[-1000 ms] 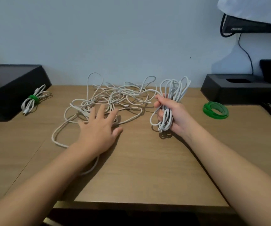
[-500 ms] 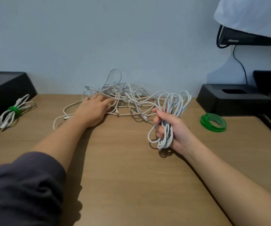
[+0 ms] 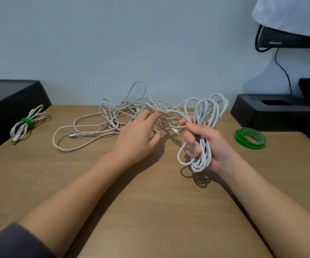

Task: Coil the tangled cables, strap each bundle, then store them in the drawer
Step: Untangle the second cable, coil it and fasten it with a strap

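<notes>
The right hand [image 3: 212, 144] grips one part-wound coil [image 3: 209, 110]: soft, light cord, likely to spring loose unless held at its waist. The left hand [image 3: 139, 135], fingers loose, touches the one tangle [image 3: 113, 116] on the surface [image 3: 150, 198]. One strapped bundle [image 3: 26, 121] lies far left. The green straps [image 3: 250, 138], perhaps two, lie on the right.

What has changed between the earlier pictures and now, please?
The left hand moved right across the tangled cables, toward the right hand; its straight fingers now touch a strand near the coil. Nothing was newly gripped or released. The right hand still grips the coil; the strapped bundle and green straps stayed put.
</notes>
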Demonstrator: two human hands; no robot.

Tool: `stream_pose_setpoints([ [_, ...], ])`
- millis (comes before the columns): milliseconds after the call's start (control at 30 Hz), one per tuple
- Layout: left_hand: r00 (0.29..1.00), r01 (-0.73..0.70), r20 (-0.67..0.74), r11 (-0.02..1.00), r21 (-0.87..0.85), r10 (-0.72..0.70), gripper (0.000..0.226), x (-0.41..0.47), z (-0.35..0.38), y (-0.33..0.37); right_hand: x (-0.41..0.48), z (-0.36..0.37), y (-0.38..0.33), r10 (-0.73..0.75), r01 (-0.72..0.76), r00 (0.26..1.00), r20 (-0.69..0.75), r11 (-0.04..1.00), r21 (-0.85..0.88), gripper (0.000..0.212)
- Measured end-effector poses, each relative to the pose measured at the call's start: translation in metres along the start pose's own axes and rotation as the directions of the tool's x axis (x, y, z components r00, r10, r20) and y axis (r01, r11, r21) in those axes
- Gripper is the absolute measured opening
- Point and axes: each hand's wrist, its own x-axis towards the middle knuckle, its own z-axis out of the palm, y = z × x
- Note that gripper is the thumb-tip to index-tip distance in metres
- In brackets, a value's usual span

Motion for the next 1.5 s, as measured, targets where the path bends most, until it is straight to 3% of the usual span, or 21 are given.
stream_pose_setpoints([
  [100,0.977,0.204,-0.060,0.978,-0.031,-0.206,0.041,0.010,0.010,-0.003,-0.002,0.000,-0.002,0.041,-0.040,0.998,0.037,0.999,-0.013,0.016],
  [200,0.980,0.192,-0.074,0.975,0.114,-0.184,0.037,0.014,0.015,-0.009,-0.002,-0.001,-0.003,0.039,-0.039,0.999,0.027,0.999,-0.005,0.018],
  [300,0.987,0.151,-0.083,0.976,0.158,-0.140,0.038,0.015,0.017,-0.024,-0.001,-0.005,-0.005,0.001,-0.004,0.998,0.058,0.998,0.065,0.008],
  [367,0.982,0.165,-0.122,0.969,0.183,-0.145,0.042,0.016,0.014,-0.040,0.000,-0.011,-0.009,-0.036,0.022,0.995,0.096,0.988,0.151,0.015],
  [533,0.918,0.370,-0.178,0.926,0.069,-0.354,0.044,0.010,0.001,-0.082,-0.003,-0.019,-0.015,-0.091,0.062,0.992,0.090,0.958,0.282,0.020],
  [633,0.922,0.386,-0.034,0.922,0.042,-0.385,0.059,0.006,-0.005,-0.081,-0.002,-0.018,-0.012,-0.083,0.067,0.995,0.063,0.971,0.231,0.022],
  [767,0.941,0.320,0.124,0.947,-0.026,-0.315,0.072,-0.001,-0.022,-0.061,0.000,-0.017,-0.008,-0.073,0.067,0.997,0.034,0.984,0.164,0.025],
  [900,0.901,0.300,0.338,0.953,-0.035,-0.271,0.079,-0.003,-0.041,-0.048,0.000,-0.015,-0.004,-0.046,0.047,0.999,-0.004,0.993,0.111,0.017],
  [1000,0.870,0.343,0.433,0.920,-0.189,-0.236,0.065,-0.006,-0.056,-0.044,0.000,-0.012,-0.002,-0.031,0.036,0.998,-0.050,0.996,0.087,0.010],
  [1100,0.835,0.499,0.485,0.729,-0.469,-0.260,0.034,-0.008,-0.070,-0.043,0.000,-0.011,-0.002,-0.036,0.042,0.995,-0.094,0.997,0.071,0.012],
  [1167,0.833,0.549,0.423,0.638,-0.541,-0.358,0.022,-0.007,-0.072,-0.043,0.000,-0.010,-0.002,-0.033,0.041,0.992,-0.121,0.997,0.065,0.016],
  [1233,0.822,0.547,0.192,0.652,-0.526,-0.536,0.036,-0.007,-0.069,-0.042,-0.001,-0.008,-0.003,-0.029,0.036,0.990,-0.134,0.998,0.051,0.014],
  [1267,0.813,0.522,0.025,0.708,-0.476,-0.582,0.040,-0.007,-0.065,-0.039,-0.001,-0.008,-0.002,-0.029,0.035,0.991,-0.132,0.999,0.039,0.013],
  [1333,0.843,0.412,-0.227,0.856,-0.313,-0.489,0.037,-0.007,-0.057,-0.026,-0.001,-0.009,-0.001,-0.030,0.031,0.994,-0.105,0.999,0.012,0.011],
  [1367,0.888,0.323,-0.265,0.921,-0.220,-0.375,0.036,-0.006,-0.054,-0.018,-0.001,-0.009,-0.001,-0.026,0.026,0.995,-0.093,1.000,0.001,0.011],
  [1433,0.977,0.106,-0.186,0.994,-0.004,-0.105,0.046,-0.004,-0.048,-0.012,-0.001,-0.010,0.000,-0.015,0.014,0.996,-0.089,1.000,-0.004,0.012],
  [1500,0.992,-0.099,-0.050,0.971,0.219,0.113,0.051,0.000,-0.038,-0.015,-0.001,-0.010,0.001,-0.015,0.015,0.996,-0.090,1.000,0.002,0.013],
])
